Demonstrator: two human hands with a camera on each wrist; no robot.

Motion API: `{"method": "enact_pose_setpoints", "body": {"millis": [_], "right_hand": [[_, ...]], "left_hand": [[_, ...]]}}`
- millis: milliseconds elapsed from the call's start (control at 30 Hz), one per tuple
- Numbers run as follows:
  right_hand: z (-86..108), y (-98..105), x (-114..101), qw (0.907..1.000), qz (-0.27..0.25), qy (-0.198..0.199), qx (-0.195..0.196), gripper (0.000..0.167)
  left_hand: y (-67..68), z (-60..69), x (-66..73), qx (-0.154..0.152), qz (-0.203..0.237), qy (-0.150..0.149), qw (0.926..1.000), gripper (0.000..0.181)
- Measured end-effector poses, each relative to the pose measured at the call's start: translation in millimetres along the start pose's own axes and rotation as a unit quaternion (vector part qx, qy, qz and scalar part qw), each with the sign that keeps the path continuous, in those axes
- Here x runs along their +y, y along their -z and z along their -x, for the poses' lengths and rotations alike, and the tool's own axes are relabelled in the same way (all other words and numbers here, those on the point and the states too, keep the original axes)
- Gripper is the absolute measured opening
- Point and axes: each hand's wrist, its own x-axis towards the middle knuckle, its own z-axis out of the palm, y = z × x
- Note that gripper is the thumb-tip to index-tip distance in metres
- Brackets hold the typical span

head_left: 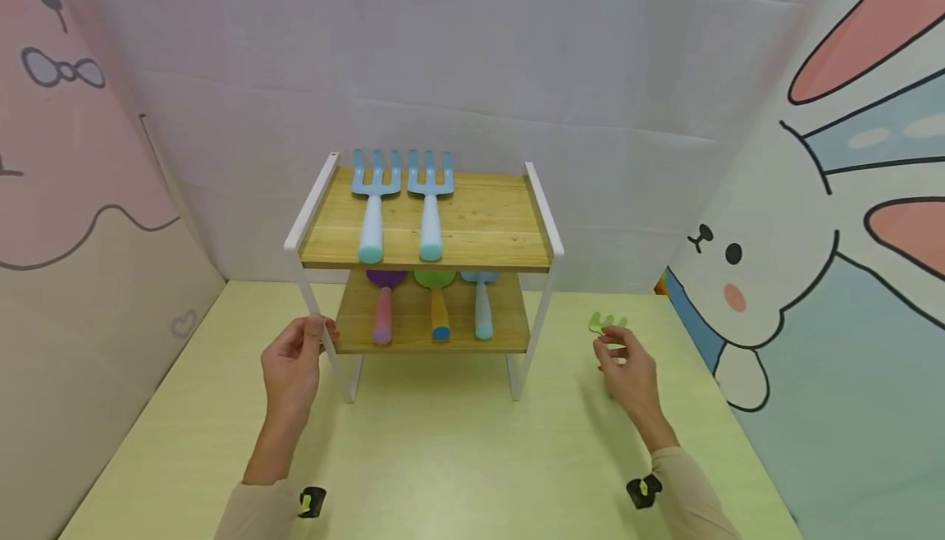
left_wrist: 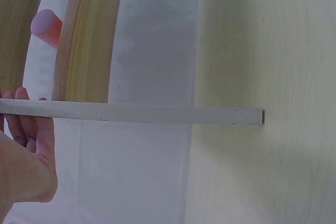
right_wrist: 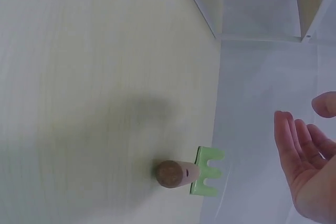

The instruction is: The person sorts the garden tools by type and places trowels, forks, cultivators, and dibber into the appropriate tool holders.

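Note:
In the head view my left hand (head_left: 291, 372) grips the white left upright (head_left: 308, 290) of a two-tier shelf, thumb in front and fingers behind. The left wrist view shows that upright (left_wrist: 152, 113) too, with fingers curled at its back. My right hand (head_left: 631, 376) hovers over a small green garden fork (head_left: 595, 323) on the table, partly hiding it. The right wrist view shows the fork's green tines (right_wrist: 207, 171) and pinkish handle with a brown end (right_wrist: 170, 174). That hand (right_wrist: 307, 166) holds nothing, its thumb apart from the fingers.
Two blue forks (head_left: 372, 228) lie on the shelf's wooden top board (head_left: 490, 220). On the lower board (head_left: 413, 335) are a purple-headed tool with a pink handle (head_left: 382, 316), a green one with an orange handle (head_left: 440, 306) and a blue one (head_left: 483, 306). Cartoon-printed walls flank the table.

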Motion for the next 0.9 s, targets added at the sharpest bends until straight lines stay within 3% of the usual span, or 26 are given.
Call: {"method": "enact_pose_setpoints", "body": {"millis": [300,500,900], "right_hand": [[-2.7,6.6,15.0,0.9970,0.074,-0.020,0.002,0.027],[-5.0,9.2,27.6,0.9950,0.099,-0.013,0.002,0.026],[-6.9,13.3,47.6,0.9907,0.122,-0.056,-0.022,0.033]], "left_hand": [[0.4,-0.1,0.3,0.003,-0.009,-0.008,0.9999,0.031],[1.1,-0.1,-1.0,0.003,-0.010,-0.009,0.9999,0.031],[0.3,1.8,0.9,-0.002,-0.015,-0.009,0.9998,0.033]]}}
